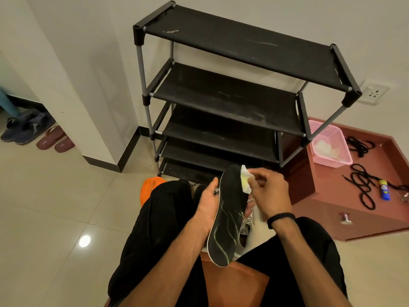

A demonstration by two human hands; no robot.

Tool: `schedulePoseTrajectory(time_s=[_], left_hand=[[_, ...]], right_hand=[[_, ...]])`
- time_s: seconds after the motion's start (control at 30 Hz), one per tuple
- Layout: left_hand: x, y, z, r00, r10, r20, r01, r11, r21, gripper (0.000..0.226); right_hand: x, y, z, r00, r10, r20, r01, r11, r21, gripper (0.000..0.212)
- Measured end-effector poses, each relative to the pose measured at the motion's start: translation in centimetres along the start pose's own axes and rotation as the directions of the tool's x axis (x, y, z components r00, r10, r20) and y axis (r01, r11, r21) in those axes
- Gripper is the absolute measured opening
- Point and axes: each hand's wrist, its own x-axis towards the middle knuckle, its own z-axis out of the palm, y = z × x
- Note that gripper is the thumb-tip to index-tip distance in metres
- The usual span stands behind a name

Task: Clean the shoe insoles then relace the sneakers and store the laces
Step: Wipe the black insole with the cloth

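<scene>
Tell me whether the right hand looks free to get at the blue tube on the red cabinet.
Probably not right away: the right hand is pinching a wipe against the insole. The path to the blue tube, among the black laces, looks clear.

Floor tiles (55, 207): glossy, smooth. Rack shelves (232, 103): matt black cloth, scuffed; posts (141, 69): grey metal. Basket (332, 147): pink perforated plastic. Insole (230, 218): matt black fabric.
</scene>
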Motion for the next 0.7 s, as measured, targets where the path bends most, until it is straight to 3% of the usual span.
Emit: schedulePoseTrajectory(time_s=[0.1,0.17,0.3,0.43,0.57,0.7], left_hand=[[0.4,-0.4,0.2,0.997,0.075,0.015,-0.076,0.997,0.035,0.059],[0.3,-0.3,0.1,0.994,0.107,0.030,-0.109,0.993,0.043,0.060],[0.2,0.0,-0.5,0.992,0.123,0.016,-0.123,0.991,0.055,0.072],[0.5,0.8,-1.1,0.981,0.190,0.028,-0.191,0.981,0.040,0.081],[0.5,1.0,-1.0,0.974,0.191,0.123,-0.193,0.981,0.001,0.085],[0.8,1.1,-0.8,0.964,0.211,0.162,-0.198,0.976,-0.093,0.083]], right_hand=[[-0.2,-0.7,2.1,0.980,-0.194,0.039,0.197,0.940,-0.280,0.022],[-0.6,-1.2,3.4,0.975,-0.211,0.074,0.224,0.921,-0.319,0.023],[-1.2,-2.1,4.4,0.982,-0.176,0.070,0.189,0.948,-0.255,0.024],[-3.4,-3.6,4.1,0.965,-0.181,0.191,0.207,0.970,-0.128,0.025],[-6.3,-3.5,2.8,0.951,-0.177,0.253,0.201,0.977,-0.069,0.022],[-7.5,-3.1,3.3,0.976,-0.166,0.140,0.170,0.985,-0.018,0.021]])
